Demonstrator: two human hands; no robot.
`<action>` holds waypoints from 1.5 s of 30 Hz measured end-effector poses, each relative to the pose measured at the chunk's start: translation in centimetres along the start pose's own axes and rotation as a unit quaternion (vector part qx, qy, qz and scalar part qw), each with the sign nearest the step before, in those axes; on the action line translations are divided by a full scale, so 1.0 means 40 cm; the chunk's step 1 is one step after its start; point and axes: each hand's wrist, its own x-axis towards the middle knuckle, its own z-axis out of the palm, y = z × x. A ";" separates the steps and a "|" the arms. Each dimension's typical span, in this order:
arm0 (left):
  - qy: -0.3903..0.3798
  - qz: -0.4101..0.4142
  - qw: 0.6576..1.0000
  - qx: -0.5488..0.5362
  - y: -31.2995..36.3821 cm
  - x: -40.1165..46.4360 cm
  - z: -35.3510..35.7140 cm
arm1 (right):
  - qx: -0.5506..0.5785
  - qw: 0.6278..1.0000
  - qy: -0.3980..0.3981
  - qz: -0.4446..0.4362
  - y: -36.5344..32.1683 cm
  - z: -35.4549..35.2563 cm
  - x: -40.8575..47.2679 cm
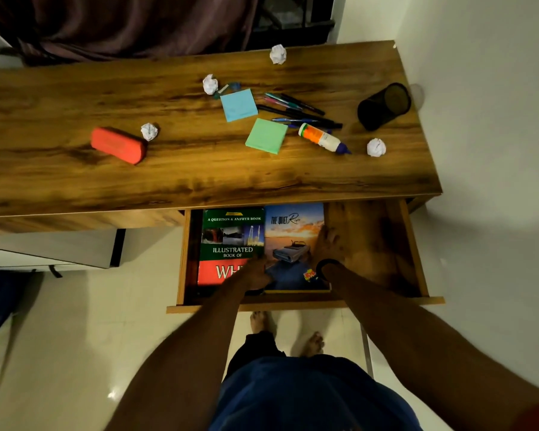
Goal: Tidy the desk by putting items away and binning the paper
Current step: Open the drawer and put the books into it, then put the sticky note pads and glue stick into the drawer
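The drawer point(413, 250) under the wooden desk point(75, 178) is pulled out. Inside it lie a green and red book point(227, 241) on the left and a blue sunset-cover book point(293, 231) beside it. My left hand point(255, 273) grips the blue book's lower left edge, and my right hand point(327, 244) holds its right edge. On the desk lie several crumpled paper balls point(278, 53), a red pencil case point(119, 145), blue sticky notes point(239, 104), green sticky notes point(266, 135), loose pens point(302, 112), a glue bottle point(322, 139) and a tipped black mesh pen holder point(383, 105).
A white wall point(495, 119) runs close along the desk's right side. A dark curtain point(122, 23) hangs behind the desk. The drawer's right half shows bare wood. My feet point(311, 343) stand on pale floor tiles below the drawer front.
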 end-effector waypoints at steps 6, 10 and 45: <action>-0.019 -0.029 0.999 0.041 0.018 -0.028 -0.011 | -0.080 0.980 -0.126 -0.133 -0.011 0.002 -0.021; 0.012 -0.031 0.998 0.046 0.046 -0.041 -0.046 | -0.031 0.972 -0.110 -0.207 -0.030 -0.038 -0.023; 0.194 0.047 0.980 -0.025 -0.124 0.163 -0.671 | 0.154 0.981 0.091 -0.079 -0.453 -0.487 0.233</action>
